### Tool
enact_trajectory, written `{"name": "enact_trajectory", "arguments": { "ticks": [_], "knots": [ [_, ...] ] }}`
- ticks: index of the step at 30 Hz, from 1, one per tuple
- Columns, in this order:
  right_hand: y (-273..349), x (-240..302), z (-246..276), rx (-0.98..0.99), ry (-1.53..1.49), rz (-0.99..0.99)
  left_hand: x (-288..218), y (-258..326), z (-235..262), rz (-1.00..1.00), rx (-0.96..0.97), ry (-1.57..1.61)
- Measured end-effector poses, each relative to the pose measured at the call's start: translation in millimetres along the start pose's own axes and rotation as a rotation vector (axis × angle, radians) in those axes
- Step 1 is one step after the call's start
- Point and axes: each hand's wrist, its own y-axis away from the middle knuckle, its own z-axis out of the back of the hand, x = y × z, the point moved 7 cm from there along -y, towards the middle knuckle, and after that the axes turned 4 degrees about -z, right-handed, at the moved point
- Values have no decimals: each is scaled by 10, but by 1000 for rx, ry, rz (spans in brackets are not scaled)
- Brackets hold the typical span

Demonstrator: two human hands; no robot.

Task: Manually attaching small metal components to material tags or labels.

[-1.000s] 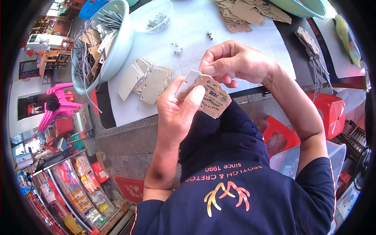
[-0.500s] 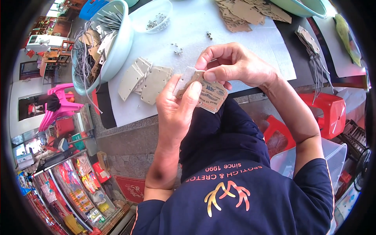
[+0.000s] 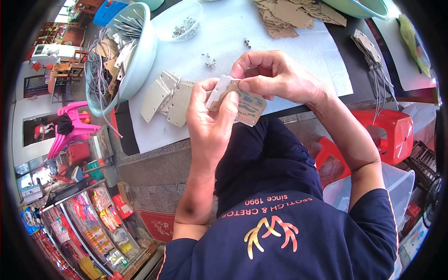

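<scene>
My left hand [image 3: 212, 123] and my right hand [image 3: 275, 77] together hold a small stack of brown cardboard tags [image 3: 247, 106] above the table's near edge. The left thumb presses on the stack's face. My right fingers pinch its top corner. Just left of the hands, a fan of pale cardboard tags [image 3: 165, 95] lies on the white table cover [image 3: 224, 37]. A few tiny metal eyelets [image 3: 210, 60] lie on the cover behind my hands.
A pale blue bowl [image 3: 140, 60] holding tags and grey strings sits at the far left. A clear bowl [image 3: 179, 21] with small metal bits stands behind. More brown tags [image 3: 291, 14] are piled at the back. A red stool [image 3: 389, 128] stands to my right.
Both hands have lifted the tag stack slightly and drawn closer together. My right fingers have shifted onto the stack's top corner.
</scene>
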Motion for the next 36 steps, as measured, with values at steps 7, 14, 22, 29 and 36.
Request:
{"name": "enact_trajectory", "arguments": {
  "ticks": [7, 14, 22, 29, 36],
  "knots": [
    [-20, -9, 18, 22, -135, -53, 0, -57, 45, -68, 25, -33],
    [-47, -47, -8, 105, -306, -182, -16, -22, 23, -24, 48, 64],
    [-84, -28, -44, 211, -388, -215, -50, -15, -19, -39, 144, 82],
    [-115, -44, -59, 233, -409, -230, -43, -10, -33, -25, 151, 76],
    [-121, -39, -71, 248, -494, -258, -33, -34, -30, -34, 164, 70]
  ]
}}
